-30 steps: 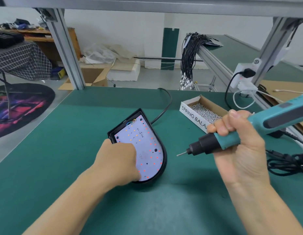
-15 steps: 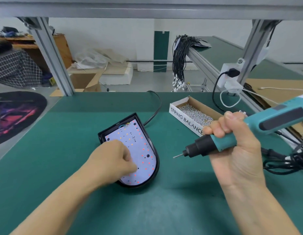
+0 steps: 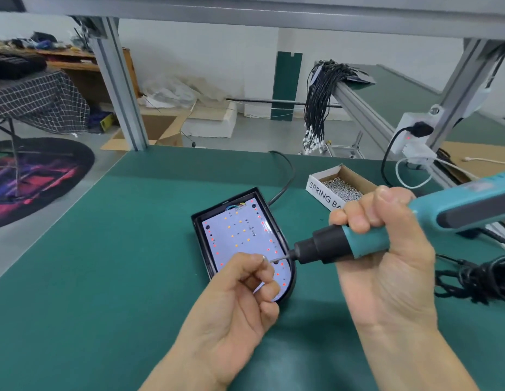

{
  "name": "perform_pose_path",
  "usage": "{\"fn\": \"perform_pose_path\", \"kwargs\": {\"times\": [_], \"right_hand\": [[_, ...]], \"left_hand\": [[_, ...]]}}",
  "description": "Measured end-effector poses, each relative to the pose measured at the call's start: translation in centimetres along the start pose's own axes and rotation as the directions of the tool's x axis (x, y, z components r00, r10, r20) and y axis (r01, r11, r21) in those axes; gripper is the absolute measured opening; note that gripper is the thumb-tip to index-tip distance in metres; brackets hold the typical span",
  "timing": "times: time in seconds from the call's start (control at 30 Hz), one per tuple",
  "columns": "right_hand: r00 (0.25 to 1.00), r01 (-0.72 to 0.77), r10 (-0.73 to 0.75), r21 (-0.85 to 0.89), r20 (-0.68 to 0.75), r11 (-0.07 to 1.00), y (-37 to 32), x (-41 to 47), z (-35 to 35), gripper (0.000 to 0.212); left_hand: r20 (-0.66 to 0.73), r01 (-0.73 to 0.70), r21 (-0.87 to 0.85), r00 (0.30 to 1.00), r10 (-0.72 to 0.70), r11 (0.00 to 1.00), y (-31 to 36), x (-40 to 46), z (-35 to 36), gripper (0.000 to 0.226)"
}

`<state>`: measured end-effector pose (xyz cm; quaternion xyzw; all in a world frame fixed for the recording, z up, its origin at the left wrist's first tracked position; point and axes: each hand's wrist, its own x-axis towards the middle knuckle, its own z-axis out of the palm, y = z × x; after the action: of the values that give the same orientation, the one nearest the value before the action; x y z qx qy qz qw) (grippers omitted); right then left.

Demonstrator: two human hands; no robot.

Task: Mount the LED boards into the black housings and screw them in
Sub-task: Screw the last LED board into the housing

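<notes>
Teal is the body of the electric screwdriver that your right hand has wrapped in a full fist, fingers curled round the grip near its black nose. Its thin bit points left and downward, the tip meeting a small screw that your left hand pinches between thumb and forefinger, the other fingers loosely curled beneath. Both tip and screw hang just over the rounded near end of the LED board, whether touching it you cannot tell from this angle.

That board, pale with rows of red and amber dots, lies seated inside the black housing, which sits flat near the middle of the green desk, its square end toward the far edge and its curved end toward you. A black cable runs from the housing's square end toward the far edge.

Toward the far right corner stands an open cardboard box filled with small silver screws, just behind your right knuckles. A tangle of black cord lies at the right edge.
</notes>
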<state>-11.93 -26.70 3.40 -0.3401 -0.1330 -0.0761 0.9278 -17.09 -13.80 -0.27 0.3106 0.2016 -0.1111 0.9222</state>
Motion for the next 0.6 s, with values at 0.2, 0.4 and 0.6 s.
{"fn": "perform_pose_path", "kwargs": {"times": [0.2, 0.4, 0.6], "right_hand": [[1.000, 0.015, -0.015, -0.007, 0.010, 1.000, 0.2, 0.1, 0.3, 0.024], [0.999, 0.035, -0.035, -0.016, 0.003, 0.999, 0.2, 0.3, 0.0, 0.023], [0.999, 0.045, -0.045, -0.018, -0.017, 0.999, 0.5, 0.3, -0.3, 0.022]], "left_hand": [[-0.009, 0.001, -0.014, 1.000, -0.001, 1.000, -0.4, -0.2, 0.1, 0.014], [0.005, 0.025, -0.058, 1.000, -0.025, 0.998, -0.8, 0.0, 0.2, 0.011], [-0.015, -0.012, -0.148, 1.000, 0.010, 0.989, -1.2, 0.2, 0.7, 0.007]]}}
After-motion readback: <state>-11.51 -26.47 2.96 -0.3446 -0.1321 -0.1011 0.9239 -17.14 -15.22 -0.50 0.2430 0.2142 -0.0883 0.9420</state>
